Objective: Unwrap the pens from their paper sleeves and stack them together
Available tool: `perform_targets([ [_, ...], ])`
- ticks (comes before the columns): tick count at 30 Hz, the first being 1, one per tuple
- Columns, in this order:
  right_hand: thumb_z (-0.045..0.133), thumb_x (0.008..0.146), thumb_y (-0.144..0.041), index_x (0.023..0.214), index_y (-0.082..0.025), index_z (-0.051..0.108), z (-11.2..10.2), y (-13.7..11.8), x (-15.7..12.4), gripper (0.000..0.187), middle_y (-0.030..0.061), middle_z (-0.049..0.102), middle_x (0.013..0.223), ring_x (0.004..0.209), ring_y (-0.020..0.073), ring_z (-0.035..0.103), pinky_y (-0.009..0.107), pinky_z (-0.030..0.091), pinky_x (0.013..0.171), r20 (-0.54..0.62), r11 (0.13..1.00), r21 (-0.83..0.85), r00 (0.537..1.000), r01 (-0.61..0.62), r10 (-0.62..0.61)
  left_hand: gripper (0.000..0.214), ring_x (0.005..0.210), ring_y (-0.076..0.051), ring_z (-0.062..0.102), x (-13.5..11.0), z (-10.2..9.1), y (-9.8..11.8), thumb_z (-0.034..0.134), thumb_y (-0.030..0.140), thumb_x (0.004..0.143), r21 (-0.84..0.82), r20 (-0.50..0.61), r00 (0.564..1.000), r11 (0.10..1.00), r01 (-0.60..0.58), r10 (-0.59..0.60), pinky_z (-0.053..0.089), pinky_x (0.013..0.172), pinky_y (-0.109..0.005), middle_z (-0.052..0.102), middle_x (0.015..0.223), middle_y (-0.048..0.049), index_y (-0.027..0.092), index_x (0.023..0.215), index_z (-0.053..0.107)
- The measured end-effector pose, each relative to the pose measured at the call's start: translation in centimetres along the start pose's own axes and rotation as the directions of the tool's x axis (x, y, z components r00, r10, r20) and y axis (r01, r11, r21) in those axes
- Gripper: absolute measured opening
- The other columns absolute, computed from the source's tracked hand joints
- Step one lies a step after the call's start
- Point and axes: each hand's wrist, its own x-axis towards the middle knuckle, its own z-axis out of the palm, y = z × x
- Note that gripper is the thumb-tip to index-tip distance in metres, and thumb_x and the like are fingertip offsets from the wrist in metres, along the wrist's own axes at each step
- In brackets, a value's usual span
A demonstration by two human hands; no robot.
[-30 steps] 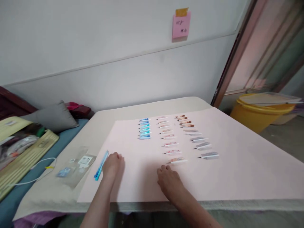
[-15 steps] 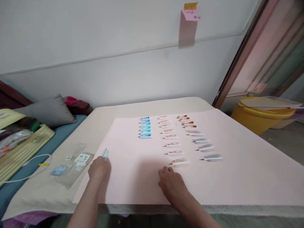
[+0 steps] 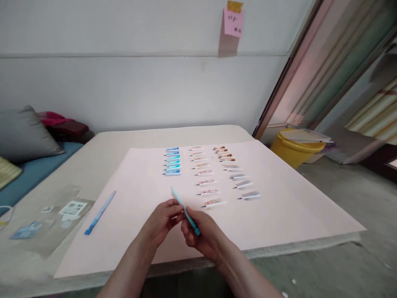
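Note:
Between my two hands, over the front of the pink sheet, is a light-blue pen with a teal end. Its thin tip points away from me to the upper left. My left hand pinches it along the barrel, and my right hand is closed round its rear part. A second blue pen lies by itself at the sheet's left edge. Beyond my hands, pens lie in columns: blue ones, pink-patterned ones, and brown-topped ones with grey-finned ones nearer me.
Clear plastic packaging with a white label lies on the cream cover at the left. A grey cushion is behind it. A yellow bucket stands on the floor at the right. The wall borders the table's far side.
My left hand has left the sheet's left edge, where one pen now lies alone. Both hands have come together on the light-blue pen. The view has turned to the right.

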Motion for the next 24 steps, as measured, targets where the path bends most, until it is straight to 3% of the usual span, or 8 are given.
perform_targets([
  [4,0.047,0.079,-0.03,0.068,-0.016,0.049,0.1,-0.2,-0.1,0.018,-0.0115,0.028,0.039,0.032,0.0024,0.013,0.019,0.009,0.037,-0.01,0.999,0.043,1.0,0.013,-0.012,0.021,0.084,-0.018,0.062,0.5,-0.1,-0.5,0.062,0.023,0.075,-0.213,-0.017,0.999,0.976,-0.048,0.045,0.048,0.071,-0.028,0.066,0.096,-0.0117,0.013,0.093,0.064],
  [8,0.044,0.079,-0.029,0.065,-0.017,0.047,0.7,0.2,0.0,0.018,-0.012,0.023,0.037,0.034,0.0035,0.009,0.021,0.008,0.037,-0.081,0.978,-0.18,0.989,0.105,-0.121,0.015,0.086,-0.019,0.062,0.7,-0.4,-0.9,0.064,0.021,0.074,-0.276,-0.142,0.988,0.957,-0.092,0.054,0.049,0.075,-0.029,0.067,0.089,-0.0116,0.012,0.086,0.064],
  [12,0.048,0.079,-0.031,0.059,-0.016,0.048,1.0,0.6,0.1,0.025,-0.0063,0.038,0.046,0.044,0.0057,0.031,0.021,0.021,0.043,-0.128,0.725,-0.639,0.893,0.258,-0.43,0.013,0.079,-0.017,0.062,0.3,-0.3,-0.8,0.066,0.021,0.072,-0.237,-0.224,0.971,0.962,-0.132,0.078,0.049,0.071,-0.027,0.067,0.082,-0.0102,0.011,0.081,0.064],
  [14,0.05,0.079,-0.035,0.059,-0.016,0.048,1.0,0.5,0.0,0.028,-0.0053,0.041,0.049,0.048,0.0066,0.035,0.021,0.024,0.045,-0.107,0.655,-0.707,0.876,0.266,-0.471,0.014,0.079,-0.017,0.062,0.0,-0.2,-0.5,0.067,0.021,0.072,-0.22,-0.24,0.966,0.964,-0.148,0.094,0.049,0.069,-0.027,0.066,0.081,-0.0102,0.011,0.08,0.064],
  [17,0.044,0.082,-0.043,0.069,-0.017,0.05,0.9,0.1,-0.4,0.029,-0.0073,0.039,0.045,0.038,0.0056,0.028,0.021,0.02,0.041,-0.069,0.859,-0.48,0.969,0.177,-0.238,0.016,0.074,-0.016,0.061,-0.4,-0.2,-0.2,0.067,0.023,0.071,-0.221,-0.158,0.983,0.967,-0.126,0.092,0.048,0.064,-0.026,0.066,0.082,-0.0105,0.011,0.082,0.064],
  [19,0.039,0.084,-0.048,0.077,-0.018,0.05,0.9,-0.1,-0.6,0.033,-0.0084,0.039,0.046,0.034,0.0046,0.022,0.021,0.017,0.038,0.025,0.964,-0.246,0.995,0.104,-0.101,0.017,0.061,-0.012,0.057,-0.7,0.0,-0.2,0.066,0.024,0.072,-0.216,-0.065,0.994,0.971,-0.104,0.092,0.046,0.059,-0.025,0.067,0.082,-0.0098,0.011,0.083,0.064],
  [22,0.04,0.084,-0.046,0.075,-0.019,0.048,1.0,0.0,-0.6,0.029,-0.0116,0.028,0.043,0.033,0.0036,0.012,0.02,0.012,0.037,0.063,0.989,-0.119,0.995,0.09,-0.083,0.017,0.052,-0.009,0.052,-1.0,0.5,-0.3,0.067,0.024,0.07,-0.209,-0.072,0.992,0.971,-0.119,0.106,0.043,0.055,-0.024,0.066,0.078,-0.0085,0.011,0.08,0.063],
  [24,0.041,0.085,-0.042,0.071,-0.019,0.045,1.1,0.2,-0.4,0.027,-0.0118,0.023,0.041,0.034,0.004,0.011,0.02,0.012,0.038,-0.004,0.958,-0.246,0.988,0.147,-0.152,0.018,0.055,-0.011,0.054,-1.0,0.9,-0.5,0.069,0.026,0.068,-0.202,-0.139,0.983,0.969,-0.145,0.118,0.042,0.053,-0.025,0.066,0.077,-0.0087,0.011,0.077,0.063],
])
